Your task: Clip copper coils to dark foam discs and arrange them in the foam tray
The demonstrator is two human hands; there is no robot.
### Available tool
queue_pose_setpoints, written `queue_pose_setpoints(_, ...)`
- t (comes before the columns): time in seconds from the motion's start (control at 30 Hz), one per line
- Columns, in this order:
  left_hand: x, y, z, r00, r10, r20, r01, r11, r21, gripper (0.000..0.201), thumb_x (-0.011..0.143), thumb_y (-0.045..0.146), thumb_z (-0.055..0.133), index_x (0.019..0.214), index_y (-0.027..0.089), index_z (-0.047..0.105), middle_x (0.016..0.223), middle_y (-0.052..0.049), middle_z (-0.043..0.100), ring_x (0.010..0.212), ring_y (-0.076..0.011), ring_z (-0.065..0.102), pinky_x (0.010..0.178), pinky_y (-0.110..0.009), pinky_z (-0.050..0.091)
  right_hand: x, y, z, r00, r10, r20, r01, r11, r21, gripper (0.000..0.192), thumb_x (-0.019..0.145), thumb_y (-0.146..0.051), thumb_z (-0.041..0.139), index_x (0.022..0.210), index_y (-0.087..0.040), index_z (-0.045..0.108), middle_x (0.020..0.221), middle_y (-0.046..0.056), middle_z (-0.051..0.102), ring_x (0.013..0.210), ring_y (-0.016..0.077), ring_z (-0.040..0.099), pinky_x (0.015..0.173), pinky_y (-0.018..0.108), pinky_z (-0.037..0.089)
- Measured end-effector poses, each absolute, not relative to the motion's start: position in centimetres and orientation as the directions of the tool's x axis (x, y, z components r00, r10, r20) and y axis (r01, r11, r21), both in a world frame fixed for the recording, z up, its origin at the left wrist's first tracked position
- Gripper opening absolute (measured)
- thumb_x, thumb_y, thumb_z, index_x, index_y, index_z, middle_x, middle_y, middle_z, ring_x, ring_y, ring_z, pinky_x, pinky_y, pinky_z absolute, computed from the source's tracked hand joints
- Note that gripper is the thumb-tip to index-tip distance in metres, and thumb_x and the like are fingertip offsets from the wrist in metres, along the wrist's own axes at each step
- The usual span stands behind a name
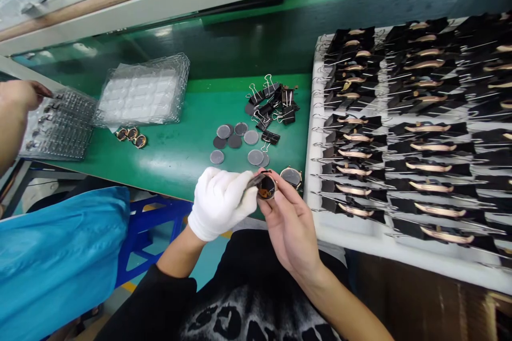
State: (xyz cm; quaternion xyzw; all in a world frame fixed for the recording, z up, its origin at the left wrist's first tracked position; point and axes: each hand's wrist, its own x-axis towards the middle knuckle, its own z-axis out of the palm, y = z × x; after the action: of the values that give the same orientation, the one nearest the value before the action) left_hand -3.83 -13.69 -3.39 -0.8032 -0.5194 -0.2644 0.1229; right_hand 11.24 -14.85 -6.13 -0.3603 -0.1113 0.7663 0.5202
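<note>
My gloved left hand (219,201) and bare right hand (288,219) both grip the watch case (266,186); pinch rim only, discs (236,141) just beyond.

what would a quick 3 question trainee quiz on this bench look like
1. True or false: the gloved left hand and the bare right hand both touch the round watch case.
2. Which lies nearest the grey discs? A) the binder clip pile B) the clear blister trays C) the white tray of clipped parts
3. Fill in: another person's hand at the far left rests on a ____ tray.

Key: 1 true; 2 A; 3 clear plastic
</note>
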Motion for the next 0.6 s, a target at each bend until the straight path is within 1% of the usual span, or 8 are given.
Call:
queue_pose_setpoints(0.07, -3.8, -13.9, -3.5, 0.23, 0.815, 0.533, 0.893, -0.394, 0.217, 0.01, 0.093, 0.017, 0.058, 0.095, 0.02, 0.067, 0.075, -0.003, 0.072, 0.066, -0.0172, 0.062, 0.068, -0.034, 0.045, 11.1, -14.9, -5.9, -0.19, 0.877, -0.44, -0.735, -0.425, -0.529, 0.028, 0.094, -0.034, 0.072, 0.122, -0.032, 0.077, 0.14, 0.003, 0.071, 0.134, 0.0232, 0.063, 0.118, 0.048, 0.049)
queue_pose_setpoints(0.13, -3.7, -14.0, -3.5, 0.221, 0.857, 0.465, 0.873, -0.386, 0.298, 0.011, 0.095, 0.02, 0.058, 0.088, 0.021, 0.066, 0.072, -0.001, 0.07, 0.066, -0.0158, 0.061, 0.068, -0.032, 0.045, 11.1, -15.0, -5.8, -0.217, 0.874, -0.436, -0.745, -0.436, -0.504, 0.028, 0.095, -0.036, 0.071, 0.122, -0.031, 0.077, 0.137, 0.004, 0.073, 0.133, 0.0242, 0.064, 0.119, 0.05, 0.048)
queue_pose_setpoints(0.27, -3.3, -14.0, -3.5, 0.199, 0.864, 0.462, 0.889, -0.358, 0.287, 0.014, 0.092, 0.03, 0.072, 0.085, 0.021, 0.065, 0.067, 0.002, 0.066, 0.062, -0.0132, 0.058, 0.066, -0.031, 0.045, 11.1, -15.3, -5.9, -0.256, 0.877, -0.407, -0.745, -0.448, -0.495, 0.032, 0.094, -0.04, 0.073, 0.124, -0.029, 0.075, 0.129, 0.007, 0.076, 0.125, 0.0257, 0.069, 0.116, 0.051, 0.051)
queue_pose_setpoints(0.37, -3.1, -14.1, -3.5, 0.073, 0.879, 0.47, 0.878, -0.28, 0.387, 0.025, 0.087, 0.036, 0.079, 0.081, 0.021, 0.061, 0.063, 0.005, 0.058, 0.059, -0.0112, 0.055, 0.063, -0.028, 0.045, 11.1, -15.4, -6.0, -0.233, 0.89, -0.393, -0.722, -0.429, -0.543, 0.036, 0.088, -0.035, 0.081, 0.124, -0.031, 0.075, 0.129, 0.004, 0.076, 0.122, 0.0228, 0.07, 0.115, 0.045, 0.052)
queue_pose_setpoints(0.43, -3.2, -13.9, -3.2, 0.025, 0.92, 0.39, 0.82, -0.243, 0.519, 0.024, 0.089, 0.038, 0.076, 0.081, 0.021, 0.06, 0.065, 0.005, 0.059, 0.058, -0.0106, 0.056, 0.061, -0.027, 0.047, 11.3, -15.4, -6.0, -0.234, 0.885, -0.402, -0.707, -0.439, -0.554, 0.035, 0.087, -0.034, 0.083, 0.121, -0.031, 0.076, 0.122, 0.003, 0.078, 0.116, 0.0211, 0.072, 0.112, 0.043, 0.054)
queue_pose_setpoints(0.5, -3.6, -12.8, -2.9, 0.011, 0.943, 0.331, 0.751, -0.227, 0.62, 0.021, 0.099, 0.036, 0.06, 0.085, 0.021, 0.063, 0.068, 0.003, 0.062, 0.059, -0.0103, 0.058, 0.061, -0.026, 0.048, 11.5, -15.6, -6.0, -0.246, 0.882, -0.402, -0.707, -0.447, -0.548, 0.029, 0.087, -0.035, 0.082, 0.116, -0.03, 0.077, 0.113, 0.003, 0.08, 0.11, 0.0216, 0.075, 0.106, 0.044, 0.057)
queue_pose_setpoints(0.57, -4.0, -10.4, -2.9, 0.042, 0.94, 0.339, 0.766, -0.248, 0.593, 0.03, 0.106, 0.033, 0.045, 0.088, 0.02, 0.067, 0.073, 0.001, 0.067, 0.063, -0.0113, 0.061, 0.065, -0.027, 0.048, 11.8, -15.8, -6.0, -0.237, 0.892, -0.385, -0.702, -0.431, -0.567, 0.025, 0.088, -0.035, 0.081, 0.112, -0.029, 0.078, 0.105, 0.003, 0.081, 0.107, 0.0224, 0.075, 0.103, 0.044, 0.058)
queue_pose_setpoints(0.6, -4.2, -8.9, -3.0, 0.091, 0.933, 0.349, 0.817, -0.27, 0.509, 0.032, 0.107, 0.034, 0.044, 0.09, 0.02, 0.068, 0.077, -0.001, 0.069, 0.068, -0.0128, 0.064, 0.069, -0.028, 0.048, 12.0, -16.0, -6.0, -0.221, 0.9, -0.375, -0.69, -0.416, -0.592, 0.023, 0.088, -0.035, 0.081, 0.11, -0.029, 0.078, 0.102, 0.003, 0.081, 0.105, 0.0219, 0.075, 0.102, 0.043, 0.058)
